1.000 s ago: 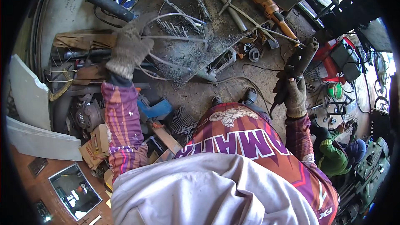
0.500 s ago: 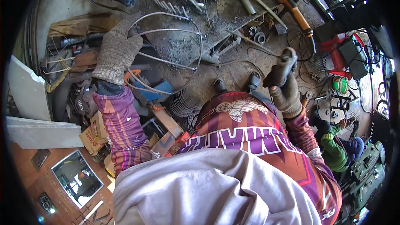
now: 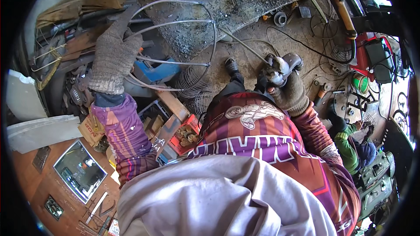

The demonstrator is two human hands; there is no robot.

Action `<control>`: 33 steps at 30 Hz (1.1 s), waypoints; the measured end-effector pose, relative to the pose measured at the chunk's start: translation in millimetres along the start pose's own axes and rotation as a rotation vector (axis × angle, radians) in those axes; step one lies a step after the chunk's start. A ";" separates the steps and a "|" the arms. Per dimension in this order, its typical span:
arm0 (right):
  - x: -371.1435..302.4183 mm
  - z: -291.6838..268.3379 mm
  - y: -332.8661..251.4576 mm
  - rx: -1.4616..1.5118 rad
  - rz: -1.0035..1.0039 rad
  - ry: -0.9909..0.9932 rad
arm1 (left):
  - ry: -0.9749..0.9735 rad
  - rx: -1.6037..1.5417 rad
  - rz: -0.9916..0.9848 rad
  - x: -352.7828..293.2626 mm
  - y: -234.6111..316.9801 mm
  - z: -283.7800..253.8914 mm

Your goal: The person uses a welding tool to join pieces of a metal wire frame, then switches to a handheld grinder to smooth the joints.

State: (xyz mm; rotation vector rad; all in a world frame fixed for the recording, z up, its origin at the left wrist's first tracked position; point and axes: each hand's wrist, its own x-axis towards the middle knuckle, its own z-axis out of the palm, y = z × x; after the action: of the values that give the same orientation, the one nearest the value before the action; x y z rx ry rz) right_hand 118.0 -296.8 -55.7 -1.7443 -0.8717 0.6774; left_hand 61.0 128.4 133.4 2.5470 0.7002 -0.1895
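Mate: Looking down from the head view, what could go wrong?

Me: The wire frame (image 3: 188,20) could twist, I reckon. My left fingers (image 3: 132,46) have it by one side only, so its ringed end hangs unsupported to their right. Too firm a push from the rod (image 3: 244,45) might swing it round.

Mate: And the rod itself?

Me: It's long and thin, so it could skid off the ring if my wrist wavers. The frame might also snag the coil of wire (image 3: 194,81) below and right of my left fingers.

Mate: How are your fingers set?

Me: The left ones are gloved and curled closed around the gathered wires. My right fingers (image 3: 282,94) are wrapped round a grey holder (image 3: 282,70), one bare fingertip showing. From them the rod runs away up and left towards the ring; whether its tip touches, I can't tell.

Mate: And the dusty tabletop (image 3: 258,4)?

Me: Beyond both sets of fingers, partly behind the frame.
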 end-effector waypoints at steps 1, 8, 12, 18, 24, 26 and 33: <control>1.2 2.1 0.8 -0.015 -0.003 0.010 | -0.001 0.014 -0.004 1.7 0.9 -1.6; 11.7 -1.4 -1.2 0.051 0.013 0.012 | -0.038 0.007 -0.048 6.6 -2.8 -6.7; 14.5 6.6 -6.3 0.020 0.015 0.094 | -0.065 -0.028 -0.109 7.7 -10.5 -1.7; 16.2 8.3 -5.4 0.048 0.087 0.079 | -0.001 0.071 0.037 5.7 -26.2 5.6; 15.7 5.5 0.4 0.107 0.115 -0.010 | -0.013 -0.047 -0.013 7.3 -31.5 5.4; 18.9 0.5 -4.4 0.042 0.070 -0.046 | -0.050 -0.076 -0.099 5.0 -24.9 3.4; 24.6 1.6 -9.8 0.061 0.005 0.003 | -0.074 -0.094 -0.111 8.5 -25.7 0.8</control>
State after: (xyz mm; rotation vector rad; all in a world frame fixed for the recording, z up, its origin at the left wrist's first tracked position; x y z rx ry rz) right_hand 128.7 -273.8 -47.8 -1.6928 -0.8368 0.6974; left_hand 55.1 151.0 119.7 2.4016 0.8035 -0.2799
